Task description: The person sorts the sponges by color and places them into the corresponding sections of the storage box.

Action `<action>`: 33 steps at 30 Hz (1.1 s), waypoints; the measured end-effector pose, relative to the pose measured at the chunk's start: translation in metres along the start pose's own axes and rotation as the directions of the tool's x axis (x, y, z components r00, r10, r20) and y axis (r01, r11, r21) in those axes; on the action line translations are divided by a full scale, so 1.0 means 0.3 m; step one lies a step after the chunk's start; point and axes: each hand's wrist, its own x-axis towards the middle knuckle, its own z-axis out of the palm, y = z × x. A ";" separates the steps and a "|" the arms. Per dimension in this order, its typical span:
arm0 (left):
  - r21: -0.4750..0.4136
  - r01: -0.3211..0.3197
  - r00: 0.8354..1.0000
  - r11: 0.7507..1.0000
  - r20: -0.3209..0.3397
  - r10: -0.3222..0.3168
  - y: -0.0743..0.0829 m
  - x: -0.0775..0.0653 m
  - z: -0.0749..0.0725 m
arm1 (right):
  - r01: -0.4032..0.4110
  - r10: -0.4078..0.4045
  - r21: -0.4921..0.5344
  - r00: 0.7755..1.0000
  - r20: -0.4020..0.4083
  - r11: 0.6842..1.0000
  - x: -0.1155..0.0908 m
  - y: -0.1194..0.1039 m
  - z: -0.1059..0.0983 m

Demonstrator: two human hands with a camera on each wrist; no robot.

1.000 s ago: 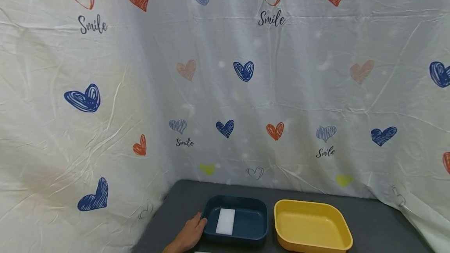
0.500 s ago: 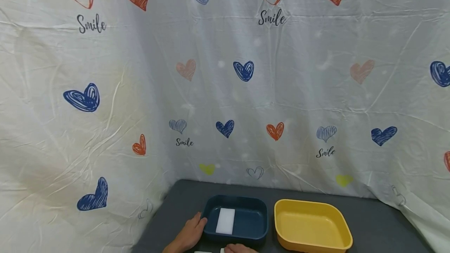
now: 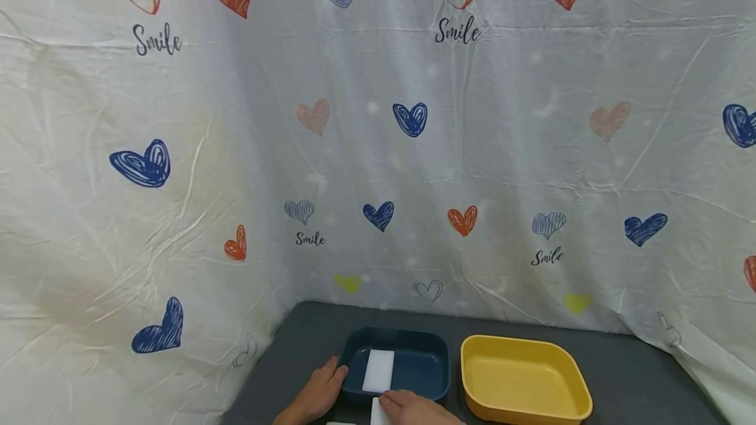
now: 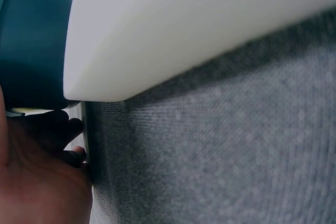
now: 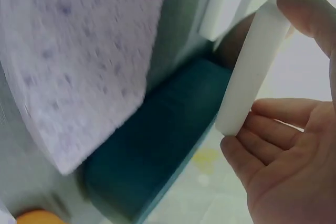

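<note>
The right hand (image 3: 420, 408) grips a white block (image 3: 378, 414) in its fingers, just in front of the blue bin (image 3: 420, 367), whose left wall the left hand (image 3: 315, 391) holds; a second block (image 3: 378, 371) lies inside

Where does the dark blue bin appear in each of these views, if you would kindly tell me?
Head: the dark blue bin is near the bottom edge, just right of centre.
Left wrist: the dark blue bin fills the upper-left corner, cut off by the frame.
Right wrist: the dark blue bin slants through the lower middle, partly covered.
Shared landmark: the grey tabletop shows in all three views.
</note>
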 end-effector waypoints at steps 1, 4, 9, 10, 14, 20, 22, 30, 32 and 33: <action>0.000 -0.001 1.000 1.000 0.000 0.001 -0.001 0.001 -0.001 | -0.013 0.013 0.008 1.000 0.002 1.000 -0.006 -0.007 -0.016; -0.006 0.000 1.000 1.000 0.002 0.000 -0.001 0.001 -0.004 | -0.057 0.057 0.038 0.998 0.002 0.998 -0.018 -0.015 -0.056; -0.018 0.002 1.000 1.000 0.008 -0.002 0.000 0.002 -0.010 | -0.131 0.131 0.062 0.991 -0.001 0.989 -0.026 -0.014 -0.117; -0.021 0.004 1.000 1.000 0.009 -0.004 -0.001 0.003 -0.011 | -0.149 0.150 0.067 0.989 -0.005 0.986 -0.028 -0.014 -0.130; -0.034 0.012 1.000 0.999 0.016 -0.012 -0.002 0.004 -0.013 | -0.188 0.192 0.058 0.980 -0.060 0.980 -0.037 -0.009 -0.171; -0.025 0.002 1.000 1.000 0.010 -0.002 -0.006 0.005 -0.013 | -0.210 0.209 0.005 0.970 -0.125 0.978 -0.035 0.019 -0.202; -0.025 -0.002 1.000 1.000 0.010 0.002 -0.008 0.005 -0.013 | -0.212 0.209 -0.012 0.968 -0.138 0.977 -0.027 0.033 -0.208; -0.038 -0.005 1.000 0.999 0.023 0.006 -0.010 -0.001 -0.011 | -0.249 0.245 -0.017 0.960 -0.139 0.968 -0.012 0.090 -0.215; -0.037 -0.003 1.000 0.999 0.029 0.004 -0.010 -0.004 -0.011 | -0.258 0.253 -0.017 0.957 -0.140 0.966 -0.011 0.100 -0.214; -0.037 -0.001 0.999 0.999 0.032 0.002 -0.011 -0.005 -0.011 | -0.262 0.257 -0.018 0.956 -0.141 0.965 -0.010 0.104 -0.212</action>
